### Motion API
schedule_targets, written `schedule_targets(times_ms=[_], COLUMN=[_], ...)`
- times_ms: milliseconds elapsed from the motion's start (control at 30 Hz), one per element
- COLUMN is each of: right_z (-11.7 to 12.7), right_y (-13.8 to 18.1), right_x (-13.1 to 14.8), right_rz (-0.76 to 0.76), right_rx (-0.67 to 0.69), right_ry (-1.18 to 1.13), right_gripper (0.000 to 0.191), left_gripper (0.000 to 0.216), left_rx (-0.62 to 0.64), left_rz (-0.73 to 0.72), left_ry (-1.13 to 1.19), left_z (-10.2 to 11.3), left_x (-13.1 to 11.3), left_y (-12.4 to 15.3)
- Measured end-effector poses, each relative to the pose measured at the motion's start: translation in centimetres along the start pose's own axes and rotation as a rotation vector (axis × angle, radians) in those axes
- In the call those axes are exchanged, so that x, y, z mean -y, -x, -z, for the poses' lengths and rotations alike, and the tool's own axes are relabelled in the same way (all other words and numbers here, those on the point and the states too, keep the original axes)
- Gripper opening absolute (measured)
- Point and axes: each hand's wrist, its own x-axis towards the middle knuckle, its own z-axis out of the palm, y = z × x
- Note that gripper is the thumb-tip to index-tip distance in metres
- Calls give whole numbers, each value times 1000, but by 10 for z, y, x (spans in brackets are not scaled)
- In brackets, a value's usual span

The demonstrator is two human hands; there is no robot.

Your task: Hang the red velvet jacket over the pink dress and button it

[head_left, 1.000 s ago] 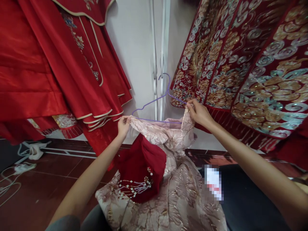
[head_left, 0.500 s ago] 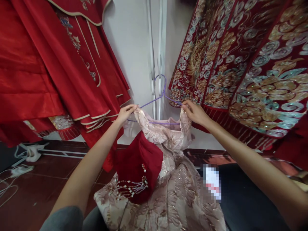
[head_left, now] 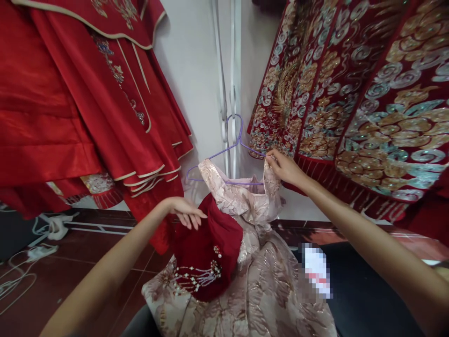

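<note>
A pale pink brocade dress point(head_left: 259, 262) with a metallic pattern hangs by its straps from a purple hanger point(head_left: 224, 150), its skirt spreading toward me. My right hand point(head_left: 280, 164) pinches the right strap where it meets the hanger. Lower down, my left hand point(head_left: 185, 211) is off the strap, its fingers loosely spread over the dark red cloth point(head_left: 224, 234) on the dress's left side. Beaded strands and pearls trim this red cloth. Whether the left fingers touch it, I cannot tell.
Red embroidered garments point(head_left: 105, 112) hang at the left, and a heavily beaded red skirt point(head_left: 351, 103) hangs at the right. White metal poles point(head_left: 224, 56) stand before the wall. White cables and a plug point(head_left: 42, 252) lie on the tiled floor. A black surface point(head_left: 365, 285) is at lower right.
My left hand has let go of the left strap and moved down to the red cloth. My right hand keeps its grip on the right strap.
</note>
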Motion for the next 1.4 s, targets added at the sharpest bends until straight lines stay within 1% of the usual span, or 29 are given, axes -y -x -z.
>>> schedule_targets(times_ms=[33,67,100,133,200,233,300,333,400,433,467,500,533,600,667,733,767,800,833,867,900,967,1033,1100,1167,1233,1267,1333,1400], right_z=[0,0,0,0,1,2,4,4,4,3,3,2,1,1,1,2,3,4,4,4,4,3,1,0,-1,-1,-1,1,5], right_y=[0,0,0,1,1,1,1,1,1,1,0,0,0,0,0,1,1,1,1,1,1,0,0,-1,-1,-1,-1,-3,-6], right_x=[0,-1,-2,-2,-3,-2,-2,-1,0,0,0,-1,-1,-2,-2,-2,-2,-1,-1,-1,-1,-1,-1,-2,-2,-3,-4,-7,-9], right_rz=[0,1,2,4,7,5,1,-1,-8,-12,-16,-20,-22,-21,-18,-15,-12,-10,-8,-7,-8,-15,-23,-32,-43,-50,-49,-37,-17], right_rx=[-1,-5,-9,-13,-15,-13,-5,-2,2,1,-1,-4,-7,-14,-17,-14,-11,-9,-6,-5,-5,-8,-11,-10,-2,6,9,21,38], right_ry=[0,-1,-1,-2,-5,-5,-8,-10,-20,-27,-33,-36,-35,-23,-10,-5,-5,-5,-5,-7,-9,-18,-29,-39,-47,-53,-55,-63,-78], right_gripper=[23,22,22,22,22,22,22,21,21,21,20,20,21,21,21,21,21,21,22,22,22,23,24,25,25,27,27,29,32], left_gripper=[30,31,29,25,16,13,10,9,11,14,18,23,28,35,35,29,25,21,17,14,13,18,30,41,43,41,40,39,39], left_rx=[129,196,209,186,107,69,11,-51,-238,-286,-309,-282,-220,-17,114,127,119,84,28,-46,-154,-292,-342,-420,-529,-628,-664,-743,-791], left_rz=[23,7,-11,-28,-37,-30,-25,-37,-99,-124,-130,-122,-110,-92,-124,-189,-195,-184,-161,-140,-118,-138,-245,-301,-283,-307,-355,-492,-615], left_ry=[-73,-124,-158,-174,-159,-131,-29,49,253,325,351,332,273,100,-30,-61,-61,-37,3,66,144,302,446,536,582,617,626,611,515], left_z=[-13,-24,-32,-38,-36,-29,-5,9,35,44,47,45,38,10,-22,-43,-46,-44,-36,-25,-11,18,41,57,67,77,82,92,100], left_x=[-1,-3,-5,-6,-6,-5,-1,2,7,9,12,14,17,21,25,27,27,27,28,28,30,35,43,49,50,41,33,10,-18], left_y=[0,-1,-5,-9,-16,-18,-15,-12,-3,1,5,7,8,5,0,-4,-5,-5,-4,-3,-3,-3,-6,-12,-17,-19,-18,-14,-5])
